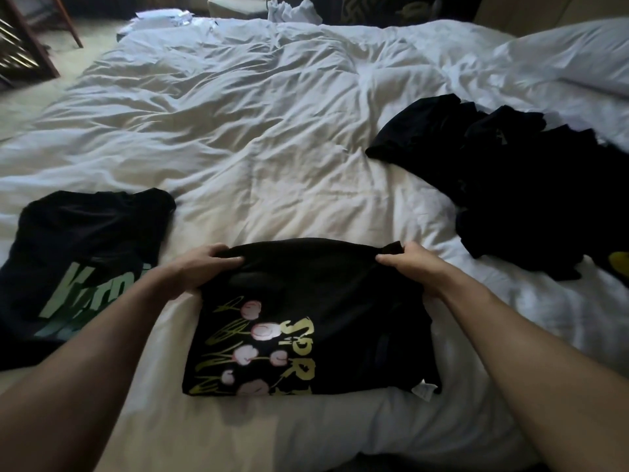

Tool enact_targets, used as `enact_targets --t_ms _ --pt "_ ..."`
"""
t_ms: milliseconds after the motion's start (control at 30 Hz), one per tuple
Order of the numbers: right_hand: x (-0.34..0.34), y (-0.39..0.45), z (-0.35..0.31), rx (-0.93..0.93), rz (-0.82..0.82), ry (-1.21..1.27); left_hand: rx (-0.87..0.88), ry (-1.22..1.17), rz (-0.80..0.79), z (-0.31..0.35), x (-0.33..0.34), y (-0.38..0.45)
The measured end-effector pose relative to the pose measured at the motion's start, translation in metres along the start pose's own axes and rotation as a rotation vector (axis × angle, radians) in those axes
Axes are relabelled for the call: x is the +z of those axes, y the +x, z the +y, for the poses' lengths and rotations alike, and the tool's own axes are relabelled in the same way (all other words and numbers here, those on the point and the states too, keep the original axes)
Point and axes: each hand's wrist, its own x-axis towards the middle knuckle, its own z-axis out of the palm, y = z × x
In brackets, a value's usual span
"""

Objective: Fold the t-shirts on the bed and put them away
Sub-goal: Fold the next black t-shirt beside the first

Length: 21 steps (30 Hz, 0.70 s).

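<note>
Gripping the far edge of a black t-shirt (340, 301) w/ flower print, both hands clamp the cloth: left hand (204, 264) at 1 corner, right hand (408, 264) at the other. Shirt lies on the white bed (255, 148), near edge. Folded black shirt (85, 253) to the left, dark pile (527, 185) to the right.

Pale carpet (20, 107), perhaps a wooden frame (25, 39) at left

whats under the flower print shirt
The flower print shirt lies on the white duvet, which shows all round it. Both hands grip its far edge. Anything between shirt and duvet is covered.
</note>
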Motion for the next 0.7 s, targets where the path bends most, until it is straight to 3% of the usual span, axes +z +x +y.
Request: enact_targets --t_ms 100,233,333,467,567,700 --pt "0.002 -0.003 -0.006 -0.099 0.025 0.043 -0.016 -0.086 -0.137 -0.002 -0.007 -0.004" --pt "0.003 0.009 -0.026 -0.217 0.052 0.083 0.046 -0.369 -0.077 -0.008 -0.016 -0.008" --pt "0.016 0.032 -0.052 -0.327 0.143 -0.126 -0.001 -0.280 -0.043 -0.011 -0.015 -0.007" --pt "0.043 0.045 -0.066 -0.285 0.211 -0.372 -0.054 -0.029 0.023 -0.006 -0.017 0.002" --pt "0.040 0.040 -0.050 -0.202 0.198 -0.321 -0.034 -0.015 0.017 -0.004 -0.016 0.008" --pt "0.019 0.028 -0.031 -0.268 0.149 -0.120 -0.051 -0.167 -0.188 0.004 -0.015 -0.001"
